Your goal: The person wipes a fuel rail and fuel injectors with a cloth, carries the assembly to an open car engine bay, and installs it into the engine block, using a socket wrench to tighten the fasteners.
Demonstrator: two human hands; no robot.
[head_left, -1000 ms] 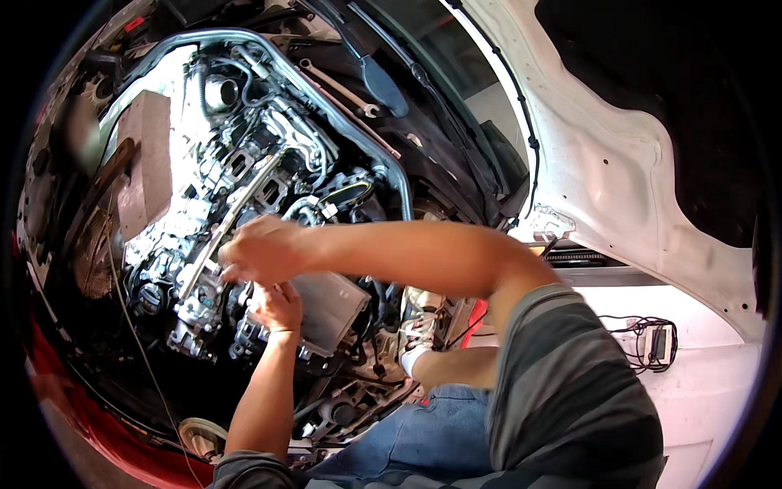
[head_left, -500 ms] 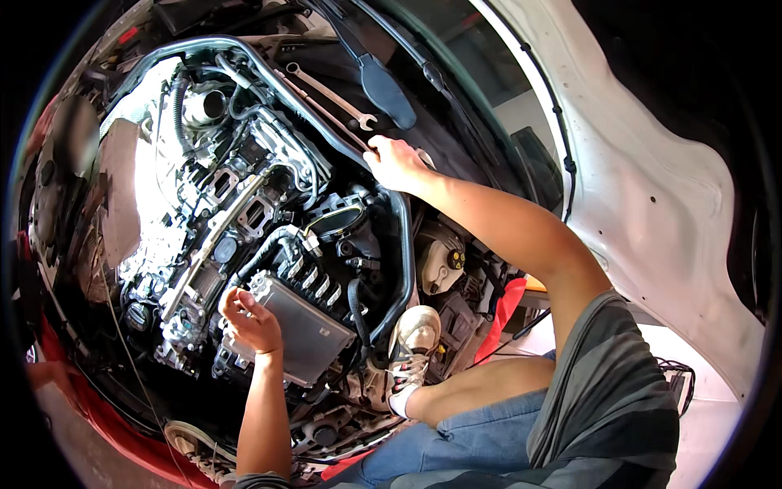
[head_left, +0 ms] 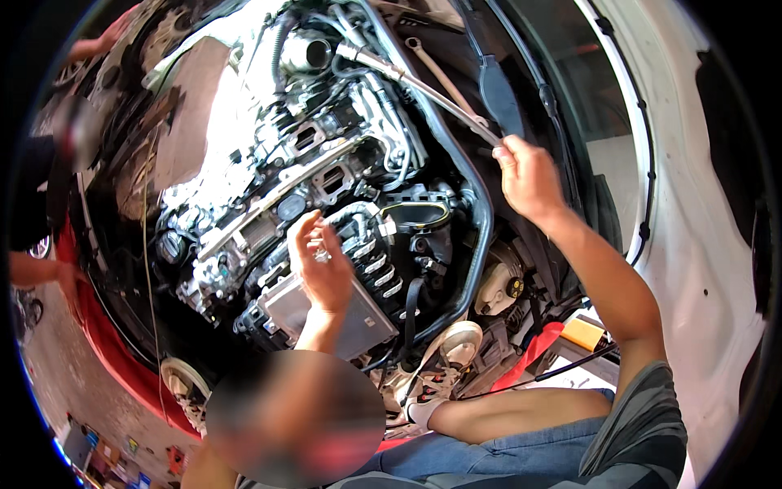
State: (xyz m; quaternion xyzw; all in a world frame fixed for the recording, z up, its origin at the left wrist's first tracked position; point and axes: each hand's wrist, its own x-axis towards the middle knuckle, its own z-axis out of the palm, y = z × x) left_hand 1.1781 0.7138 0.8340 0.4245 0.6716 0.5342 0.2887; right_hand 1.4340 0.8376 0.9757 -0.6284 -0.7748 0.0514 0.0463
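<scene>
My right hand (head_left: 531,179) is wrapped round the lower end of a long metal bar (head_left: 428,90) with a thicker far end. The bar slants over the edge of the engine bay. Under it lies a combination wrench (head_left: 444,77), partly covered. My left hand (head_left: 322,265) hovers over the flat grey control unit (head_left: 358,318), fingers curled inward. A small shiny bit shows between those fingers, too unclear to name. Beyond it is the opened engine (head_left: 277,196), with oval ports and a metal rail along it.
A cardboard sheet (head_left: 193,114) rests at the engine's far left. My shoe (head_left: 444,359) stands inside the bay, beside a white reservoir (head_left: 497,289). Another person's hands (head_left: 69,281) are at the left edge. A blurred oval (head_left: 293,420) hides the lower middle. The raised hood (head_left: 692,204) is at right.
My right hand has lifted the long bar from beside the wrench, its far end now over the engine. My left hand has moved up and right. The whole view has shifted.
</scene>
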